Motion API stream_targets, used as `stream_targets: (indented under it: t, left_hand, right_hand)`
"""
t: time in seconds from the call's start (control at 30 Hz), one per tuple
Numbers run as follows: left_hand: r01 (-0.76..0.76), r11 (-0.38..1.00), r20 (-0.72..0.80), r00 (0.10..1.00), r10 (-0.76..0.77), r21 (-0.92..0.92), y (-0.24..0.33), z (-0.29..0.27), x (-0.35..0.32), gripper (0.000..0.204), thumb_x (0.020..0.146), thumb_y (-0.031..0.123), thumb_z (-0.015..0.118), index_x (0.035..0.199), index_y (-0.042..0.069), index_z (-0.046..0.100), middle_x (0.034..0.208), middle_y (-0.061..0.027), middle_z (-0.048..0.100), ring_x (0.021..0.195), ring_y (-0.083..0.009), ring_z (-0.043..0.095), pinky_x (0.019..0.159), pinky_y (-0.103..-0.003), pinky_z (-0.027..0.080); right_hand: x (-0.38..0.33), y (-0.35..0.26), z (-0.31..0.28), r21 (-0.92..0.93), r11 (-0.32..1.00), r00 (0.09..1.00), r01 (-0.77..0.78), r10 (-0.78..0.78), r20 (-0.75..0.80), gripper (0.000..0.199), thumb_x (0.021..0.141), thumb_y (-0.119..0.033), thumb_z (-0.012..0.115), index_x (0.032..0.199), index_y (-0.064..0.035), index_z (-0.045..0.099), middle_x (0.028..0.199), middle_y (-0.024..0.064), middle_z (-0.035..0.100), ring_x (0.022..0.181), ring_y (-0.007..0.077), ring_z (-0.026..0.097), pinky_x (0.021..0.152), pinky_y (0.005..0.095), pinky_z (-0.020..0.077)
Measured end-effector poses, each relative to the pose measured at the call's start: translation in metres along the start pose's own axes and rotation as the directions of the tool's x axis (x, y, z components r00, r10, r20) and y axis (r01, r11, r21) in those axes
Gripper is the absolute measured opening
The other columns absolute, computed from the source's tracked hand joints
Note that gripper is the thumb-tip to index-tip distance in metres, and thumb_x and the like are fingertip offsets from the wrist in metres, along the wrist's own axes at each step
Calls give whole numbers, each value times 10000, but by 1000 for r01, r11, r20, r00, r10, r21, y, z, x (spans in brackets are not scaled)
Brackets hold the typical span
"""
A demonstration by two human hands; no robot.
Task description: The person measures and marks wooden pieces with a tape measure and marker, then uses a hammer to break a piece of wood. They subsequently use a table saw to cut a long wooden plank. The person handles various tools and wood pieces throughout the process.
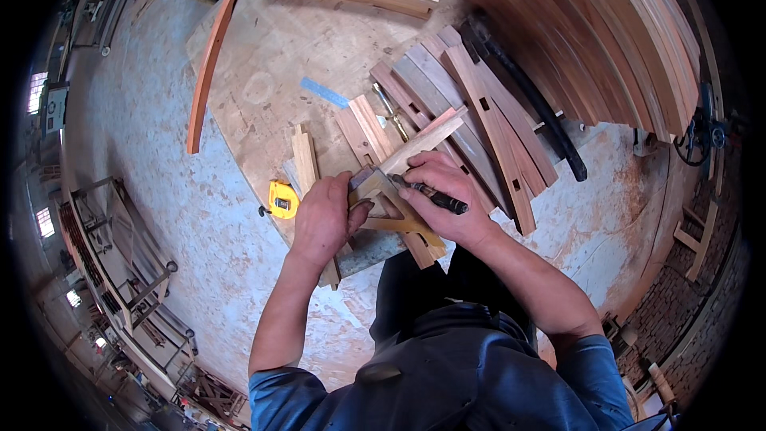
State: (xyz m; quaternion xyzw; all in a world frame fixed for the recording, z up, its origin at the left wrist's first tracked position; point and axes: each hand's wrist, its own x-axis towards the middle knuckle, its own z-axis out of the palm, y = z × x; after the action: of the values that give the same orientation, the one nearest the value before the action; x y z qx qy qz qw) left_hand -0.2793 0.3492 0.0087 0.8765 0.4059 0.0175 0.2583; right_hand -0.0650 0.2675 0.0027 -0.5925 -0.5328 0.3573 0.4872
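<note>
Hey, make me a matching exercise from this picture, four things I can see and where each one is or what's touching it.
Things:
1. Tape measure
2. Dark pen
3. Triangular square
4. Narrow strip

Places and states:
A. Held by the left hand
B. Blue, lying beyond both hands
C. Yellow, lying to the left of the left hand
D. Gripped in the right hand

Right pairs: 1-C, 2-D, 3-A, 4-B
</note>
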Motion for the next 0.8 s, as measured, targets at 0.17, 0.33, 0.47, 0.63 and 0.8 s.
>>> stream_targets:
  t: [0.17, 0.33, 0.47, 0.63, 0.8]
  left_hand:
    - [60, 998, 71, 996, -59, -9, 1, -2, 1, 538, 781, 256, 744, 1207, 10, 527, 981, -168, 599, 913, -356, 610, 774, -433, 510]
    - [56, 998, 72, 996, -56, -3, -1, -1, 0, 543, 775, 249, 745, 1210, 14, 522, 969, -164, 596, 901, -354, 609, 764, -436, 507]
    - [56, 998, 67, 996, -56, 1, 0, -1, 1, 540, 773, 246, 746, 1208, 16, 524, 956, -161, 593, 891, -352, 608, 756, -437, 505]
    - [9, 1000, 24, 1000, -9, 6, -1, 1, 0, 531, 764, 248, 763, 1174, -1, 535, 904, -150, 575, 834, -340, 600, 702, -435, 504]
    - [59, 998, 59, 997, -58, -8, -1, 0, 0, 527, 774, 253, 749, 1195, 19, 535, 935, -151, 589, 884, -344, 606, 752, -426, 505]
  right_hand:
    - [0, 0, -1, -32, 999, 999, -9, 10, 36, 164, 786, -48, 740, 919, 0, 657, 975, 154, 652, 1039, 307, 606, 897, 382, 483]
    - [0, 0, 1, -7, 1000, 1000, -24, 24, 16, 158, 789, -87, 738, 896, -11, 650, 866, 120, 655, 1025, 325, 590, 884, 409, 475]
    - [0, 0, 1, -21, 1000, 1000, -19, 19, 23, 165, 792, -99, 739, 904, -12, 653, 874, 120, 662, 1027, 324, 590, 890, 412, 473]
    - [0, 0, 1, -31, 999, 1000, -11, 12, 27, 171, 794, -103, 740, 912, -12, 656, 877, 120, 667, 1024, 321, 591, 890, 411, 472]
    - [1, -1, 0, -35, 999, 999, -14, 15, 29, 168, 788, -102, 744, 902, -12, 659, 875, 120, 668, 1014, 317, 595, 879, 405, 475]
